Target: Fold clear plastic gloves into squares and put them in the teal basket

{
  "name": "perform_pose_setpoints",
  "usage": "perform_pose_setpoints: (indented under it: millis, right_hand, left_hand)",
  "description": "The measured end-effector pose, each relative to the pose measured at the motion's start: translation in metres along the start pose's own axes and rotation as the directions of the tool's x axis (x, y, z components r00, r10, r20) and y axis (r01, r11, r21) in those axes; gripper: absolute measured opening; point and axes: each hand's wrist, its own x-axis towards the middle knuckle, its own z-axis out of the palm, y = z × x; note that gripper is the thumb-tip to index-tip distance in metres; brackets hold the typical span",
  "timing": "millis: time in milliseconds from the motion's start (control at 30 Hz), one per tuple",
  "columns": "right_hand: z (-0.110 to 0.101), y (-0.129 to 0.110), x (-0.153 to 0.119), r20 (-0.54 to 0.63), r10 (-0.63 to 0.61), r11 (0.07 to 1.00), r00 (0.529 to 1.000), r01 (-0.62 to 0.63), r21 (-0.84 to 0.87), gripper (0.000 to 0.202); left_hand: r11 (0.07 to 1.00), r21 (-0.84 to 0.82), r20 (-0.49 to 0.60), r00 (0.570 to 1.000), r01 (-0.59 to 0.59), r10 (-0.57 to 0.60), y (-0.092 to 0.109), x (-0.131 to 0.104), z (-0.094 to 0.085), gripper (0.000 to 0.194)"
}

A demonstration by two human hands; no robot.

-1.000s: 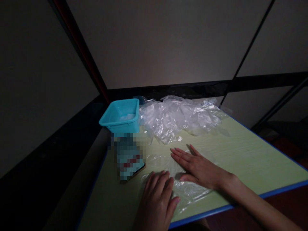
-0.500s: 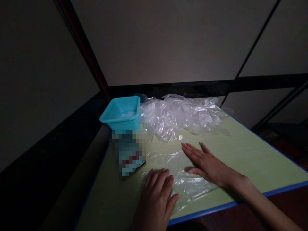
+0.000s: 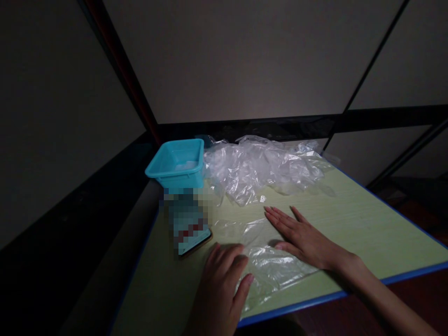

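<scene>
Sitting at worktop's (image 3: 371,224) back L corner, blue tub (image 3: 182,180), phone (image 3: 194,237) nr L edge, L hand (image 3: 222,282) w/ fingers half-bent, thumb apart, crumpled plastic heap (image 3: 257,167) along back edge, clear plastic piece (image 3: 275,268) flat nr front edge, btwn hands, R hand (image 3: 304,239) palm down, fingers outstretched.

blue-edged table (image 3: 364,226) | turquoise basin (image 3: 184,181), far left | phone (image 3: 192,231), part-pixelated | crumpled plastic (image 3: 261,165), back | flattened clear plastic (image 3: 275,267), front

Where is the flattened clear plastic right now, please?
In the head view, the flattened clear plastic lies on the table, mostly between the left hand and right hand, nearer the camera than the crumpled plastic.
</scene>
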Motion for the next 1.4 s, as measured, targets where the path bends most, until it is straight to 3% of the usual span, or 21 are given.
perform_pose_setpoints:
  millis: [133, 367, 567, 733, 867, 1067, 1200, 1400]
  right_hand:
    - [-0.001, -0.001, 0.0, -0.002, -0.002, 1.0, 1.0, 0.002, 0.01, 0.068]
    - [-0.004, 0.001, -0.001, -0.056, -0.001, 0.993, 0.998, 0.008, 0.121, 0.069]
    - [-0.017, 0.007, -0.01, -0.13, -0.036, 0.955, 0.991, 0.073, 0.289, 0.066]
    - [-0.022, 0.013, -0.021, -0.065, -0.106, 0.965, 0.992, 0.118, 0.233, 0.067]
    - [-0.022, 0.017, -0.035, -0.052, -0.065, 0.987, 0.997, 0.072, 0.142, 0.069]
    - [-0.026, 0.014, -0.065, -0.02, -0.057, 0.991, 0.998, 0.059, 0.116, 0.071]
    - [-0.03, -0.001, -0.081, -0.006, -0.049, 0.991, 0.999, 0.049, 0.121, 0.074]
    - [-0.038, -0.031, -0.086, 0.031, -0.087, 0.983, 0.996, 0.081, 0.165, 0.076]
  left_hand:
    - [1.0, -0.006, -0.065, 0.998, 0.014, -0.014, 0.002, 0.001, -0.001, 0.017]
    - [0.997, 0.046, -0.159, 0.985, -0.062, 0.068, 0.002, -0.007, -0.001, 0.019]
    - [0.985, 0.045, -0.05, 0.984, -0.169, 0.172, 0.005, -0.025, 0.003, 0.028]
    - [0.968, 0.032, 0.014, 0.969, -0.248, 0.248, 0.011, -0.026, 0.006, 0.035]
    - [0.977, -0.003, 0.05, 0.976, -0.211, 0.211, 0.013, -0.02, 0.002, 0.036]
    - [0.991, 0.023, 0.017, 0.991, -0.134, 0.134, 0.011, -0.009, -0.009, 0.029]
    - [0.995, 0.056, -0.005, 0.996, -0.083, 0.084, 0.007, -0.003, -0.009, 0.029]
    - [0.988, 0.143, 0.071, 0.996, -0.064, 0.055, -0.008, 0.006, -0.01, 0.029]
